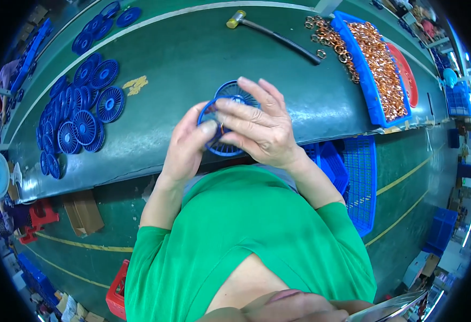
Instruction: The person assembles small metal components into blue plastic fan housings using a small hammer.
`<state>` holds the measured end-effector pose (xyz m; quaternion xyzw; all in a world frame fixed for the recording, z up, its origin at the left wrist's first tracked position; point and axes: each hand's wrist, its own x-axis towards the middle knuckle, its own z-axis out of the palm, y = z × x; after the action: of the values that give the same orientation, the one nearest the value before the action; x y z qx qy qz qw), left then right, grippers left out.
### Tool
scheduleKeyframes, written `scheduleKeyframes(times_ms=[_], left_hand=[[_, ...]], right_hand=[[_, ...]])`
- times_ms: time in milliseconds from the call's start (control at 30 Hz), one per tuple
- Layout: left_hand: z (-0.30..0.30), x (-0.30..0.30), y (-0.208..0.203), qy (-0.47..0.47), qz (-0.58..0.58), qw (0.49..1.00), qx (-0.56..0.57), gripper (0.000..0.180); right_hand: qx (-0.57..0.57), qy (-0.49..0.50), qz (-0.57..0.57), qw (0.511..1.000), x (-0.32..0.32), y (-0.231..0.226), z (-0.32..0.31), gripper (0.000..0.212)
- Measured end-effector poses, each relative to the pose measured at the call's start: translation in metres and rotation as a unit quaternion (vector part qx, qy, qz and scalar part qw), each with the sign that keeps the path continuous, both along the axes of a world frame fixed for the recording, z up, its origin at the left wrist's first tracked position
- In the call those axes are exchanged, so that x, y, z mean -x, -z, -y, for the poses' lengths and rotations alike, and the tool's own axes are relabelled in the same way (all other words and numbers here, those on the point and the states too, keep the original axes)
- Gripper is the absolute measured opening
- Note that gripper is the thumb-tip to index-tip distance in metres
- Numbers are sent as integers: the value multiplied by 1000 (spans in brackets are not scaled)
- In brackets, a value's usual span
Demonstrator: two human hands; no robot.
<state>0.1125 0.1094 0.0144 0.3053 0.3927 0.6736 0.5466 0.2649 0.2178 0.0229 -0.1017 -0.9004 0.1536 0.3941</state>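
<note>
we see two bare hands over the long green table (192, 64), close to its near edge and the green shirt (278, 214). the left hand (184, 142) is grasping a blue wheel (225, 149), with its thumb pressed on it. the right hand (270, 131) reaches over the same wheel, some fingers bent to it and two sticking up — they are blurry, so we can't tell if it grips too. a second blue wheel (238, 91) sits just past the held one, partly hidden by the fingers.

on the left, we see a big pile of blue wheels (74, 115), spilling close to the near edge. a wide stretch of green lies between that pile and the left hand. farther back, the hammer (275, 37) lies slanted, well apart from the hands. more smooth green runs right to the blue tray (372, 102) full of copper rings (377, 70) — its near end meets the table's edge.
</note>
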Motion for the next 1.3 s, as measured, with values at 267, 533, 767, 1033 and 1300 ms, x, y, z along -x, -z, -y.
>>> scheduleKeyframes(times_ms=[267, 533, 767, 1033, 1300], left_hand=[[1, -6, 0, -64, -258, 964, 22, 41], [-17, 7, 30, -340, -614, 710, -52, 44], [-12, 9, 36, -232, -750, 620, 15, 47], [-4, 77, 33, -284, -701, 652, 60, 54], [15, 177, 37, -279, -767, 484, 315, 39]], right_hand=[[203, -8, -25, 979, -30, 10, -64, 23], [47, 345, 183, 919, -113, 56, -211, 19], [72, 383, 158, 907, -102, 46, -164, 21], [-4, 488, 186, 853, -113, 56, -167, 28], [74, 417, 128, 897, -104, 51, -127, 19]])
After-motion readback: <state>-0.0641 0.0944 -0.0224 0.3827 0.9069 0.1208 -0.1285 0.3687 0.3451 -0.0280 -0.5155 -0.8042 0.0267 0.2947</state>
